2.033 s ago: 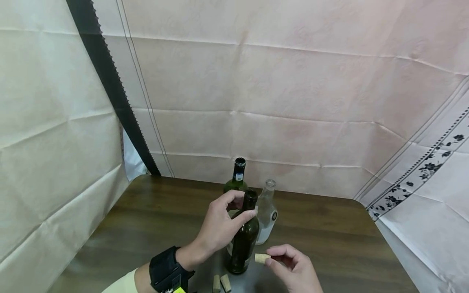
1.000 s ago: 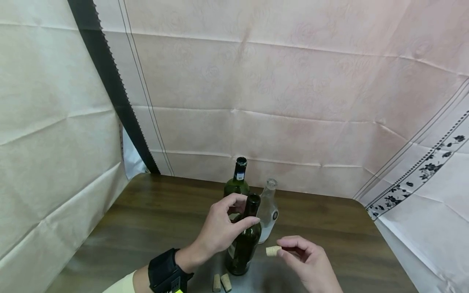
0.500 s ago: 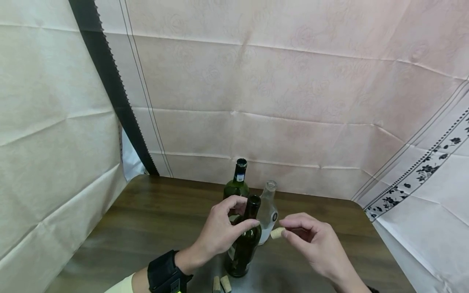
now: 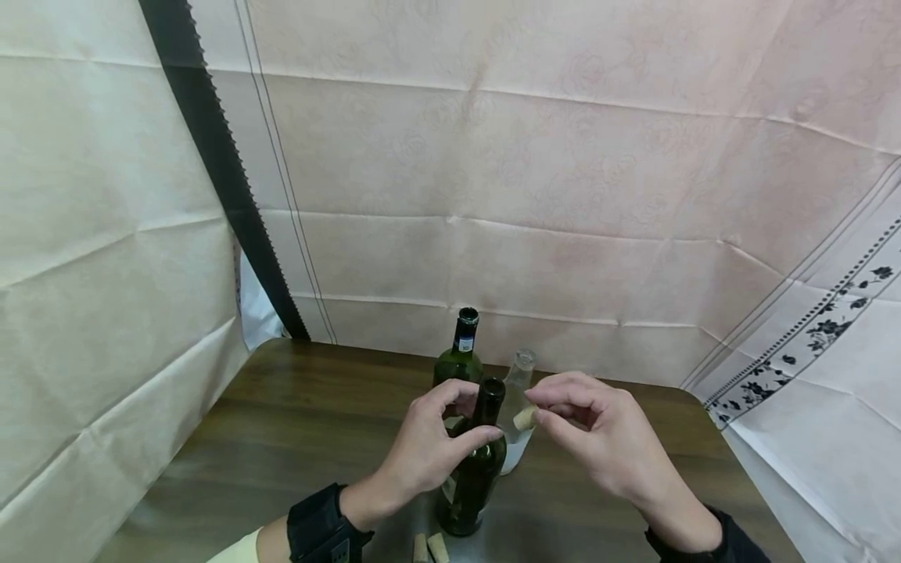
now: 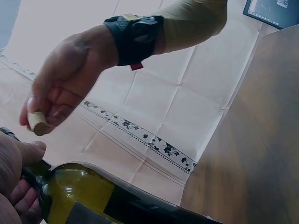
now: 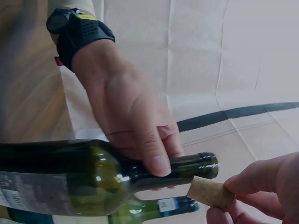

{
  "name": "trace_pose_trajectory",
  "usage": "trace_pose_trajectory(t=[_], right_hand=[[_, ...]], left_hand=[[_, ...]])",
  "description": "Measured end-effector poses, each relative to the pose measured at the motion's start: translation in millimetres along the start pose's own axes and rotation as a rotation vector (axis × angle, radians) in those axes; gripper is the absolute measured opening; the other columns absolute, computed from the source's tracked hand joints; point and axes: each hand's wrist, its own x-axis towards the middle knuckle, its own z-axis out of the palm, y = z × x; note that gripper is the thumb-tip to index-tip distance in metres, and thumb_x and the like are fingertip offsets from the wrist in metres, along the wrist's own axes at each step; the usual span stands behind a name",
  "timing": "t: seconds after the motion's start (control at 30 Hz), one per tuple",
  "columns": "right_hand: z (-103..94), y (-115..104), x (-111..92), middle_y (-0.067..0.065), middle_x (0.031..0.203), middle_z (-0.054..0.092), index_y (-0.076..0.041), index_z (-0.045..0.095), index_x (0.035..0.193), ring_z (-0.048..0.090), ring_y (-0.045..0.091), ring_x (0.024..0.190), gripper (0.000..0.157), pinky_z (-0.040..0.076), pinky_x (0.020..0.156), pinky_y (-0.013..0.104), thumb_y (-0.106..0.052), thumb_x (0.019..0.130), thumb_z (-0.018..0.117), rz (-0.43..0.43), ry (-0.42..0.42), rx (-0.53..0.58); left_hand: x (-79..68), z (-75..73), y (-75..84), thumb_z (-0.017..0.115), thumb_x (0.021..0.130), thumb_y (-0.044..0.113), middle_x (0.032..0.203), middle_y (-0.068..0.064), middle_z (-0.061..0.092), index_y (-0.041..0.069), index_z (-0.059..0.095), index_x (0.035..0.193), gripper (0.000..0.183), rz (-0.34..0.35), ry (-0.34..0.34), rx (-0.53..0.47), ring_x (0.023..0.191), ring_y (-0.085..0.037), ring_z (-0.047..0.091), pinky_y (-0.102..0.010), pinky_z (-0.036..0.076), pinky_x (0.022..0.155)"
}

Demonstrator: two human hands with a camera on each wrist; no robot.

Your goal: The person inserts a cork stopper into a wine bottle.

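Observation:
My left hand [image 4: 438, 434] grips a dark green wine bottle [image 4: 473, 477] round the base of its neck, and the bottle stands upright on the table. Its mouth looks uncorked in the right wrist view, where the left hand [image 6: 135, 112] wraps the neck. Between thumb and fingertips my right hand [image 4: 601, 430] pinches a pale cork [image 4: 524, 417]. In the head view this cork is right of the bottle's neck, slightly below mouth level and apart from it. The right wrist view shows the cork [image 6: 211, 192] close by the bottle's mouth.
A second green bottle [image 4: 457, 364] stands behind the held one. Right of it is a clear glass bottle [image 4: 517, 383], partly hidden by the right hand and cork. Two more corks [image 4: 438, 548] lie at the wooden table's [image 4: 317, 407] near side. Cloth [image 4: 563, 195] hangs behind.
My right hand has carried the cork from low beside the bottle's base, first rightward, then up to near the neck. The left hand keeps its hold, and the bottle has barely shifted.

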Motion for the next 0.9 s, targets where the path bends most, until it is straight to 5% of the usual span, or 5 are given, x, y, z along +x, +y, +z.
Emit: trace_pose_trajectory(t=[0.9], right_hand=[[1.9,-34,46,-0.010,0.107,0.066,-0.023,0.075,0.104,0.062,0.007,0.084,0.022,0.055,0.072,0.024,-0.008,0.089,0.071,-0.046,-0.081,-0.091]], left_hand=[[-1.7,2.6,-3.6,0.080,0.079,0.040,0.098,0.020,0.061,0.036,0.061,0.110,0.037,0.031,0.024,0.015,0.093,-0.003,0.061,-0.030,0.053,0.086]])
